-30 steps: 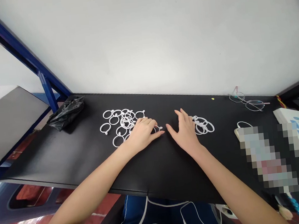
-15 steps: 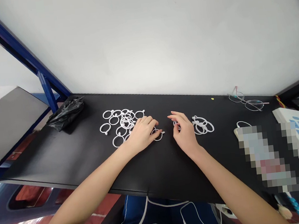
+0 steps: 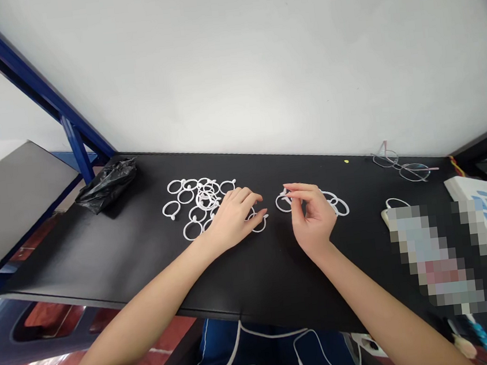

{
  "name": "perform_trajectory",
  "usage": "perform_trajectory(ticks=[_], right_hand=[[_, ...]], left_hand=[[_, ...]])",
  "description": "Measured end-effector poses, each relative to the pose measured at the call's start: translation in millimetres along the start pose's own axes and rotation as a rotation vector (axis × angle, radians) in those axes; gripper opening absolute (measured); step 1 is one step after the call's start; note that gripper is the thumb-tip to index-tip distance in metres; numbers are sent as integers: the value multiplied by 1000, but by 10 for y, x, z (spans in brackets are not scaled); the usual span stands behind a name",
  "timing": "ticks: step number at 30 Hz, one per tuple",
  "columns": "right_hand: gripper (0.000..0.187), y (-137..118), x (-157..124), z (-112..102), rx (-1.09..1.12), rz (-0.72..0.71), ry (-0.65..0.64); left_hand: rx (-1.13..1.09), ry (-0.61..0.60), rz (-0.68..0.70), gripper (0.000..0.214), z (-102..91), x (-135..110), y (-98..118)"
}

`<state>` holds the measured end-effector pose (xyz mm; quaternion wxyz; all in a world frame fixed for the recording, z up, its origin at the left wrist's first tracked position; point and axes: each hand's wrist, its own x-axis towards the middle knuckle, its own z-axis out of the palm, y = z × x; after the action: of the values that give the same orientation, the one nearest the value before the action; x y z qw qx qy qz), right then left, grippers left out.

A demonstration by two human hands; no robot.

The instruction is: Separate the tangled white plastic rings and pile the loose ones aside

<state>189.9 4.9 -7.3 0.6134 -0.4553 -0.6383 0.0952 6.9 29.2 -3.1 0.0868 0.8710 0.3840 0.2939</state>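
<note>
My left hand (image 3: 237, 215) rests palm down over the right side of a loose spread of white curtain rings (image 3: 193, 230), thumb and fingers apart. One curtain ring (image 3: 259, 230) lies partly hidden beneath its thumb. My right hand (image 3: 312, 213) is curled, its fingertips pinched at the small knob of another curtain ring (image 3: 278, 208). Behind that hand, a smaller cluster of white rings (image 3: 345, 206) shows in part on the black table.
A crumpled black plastic bag (image 3: 108, 185) sits at the table's far left. Eyeglasses (image 3: 414, 172) lie by the wall at right. A blurred-out phone-like object (image 3: 434, 261) and a white power strip (image 3: 481, 210) occupy the right end. White cables (image 3: 238, 345) hang over the front edge.
My right hand has shifted right and turned, its fingers drawing together at a ring that now shows more fully on the left. My left hand has barely moved.
</note>
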Motion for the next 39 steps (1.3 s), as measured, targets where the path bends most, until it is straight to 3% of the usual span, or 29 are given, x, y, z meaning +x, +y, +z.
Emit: perform_trajectory(ticks=[4, 10, 16, 19, 25, 31, 39], right_hand=[[11, -42, -20, 55, 225, 167, -61], [8, -59, -33, 141, 488, 429, -170], [24, 126, 51, 129, 823, 850, -75], [29, 215, 72, 106, 860, 942, -52], [25, 249, 66, 78, 842, 934, -128], [17, 122, 26, 110, 725, 890, -162], [17, -2, 25, 113, 481, 671, -290]], left_hand=[[-100, 21, 51, 27, 10, -11, 23], [-107, -56, 106, 19, 55, -29, 22], [-43, -76, 113, 20, 71, -24, 11], [-43, -66, 118, 21, 61, -25, 21], [-76, -16, 123, 22, 59, -32, 42], [-98, 99, 139, 27, 50, -27, 51], [-95, 149, 105, 30, 24, -28, 31]])
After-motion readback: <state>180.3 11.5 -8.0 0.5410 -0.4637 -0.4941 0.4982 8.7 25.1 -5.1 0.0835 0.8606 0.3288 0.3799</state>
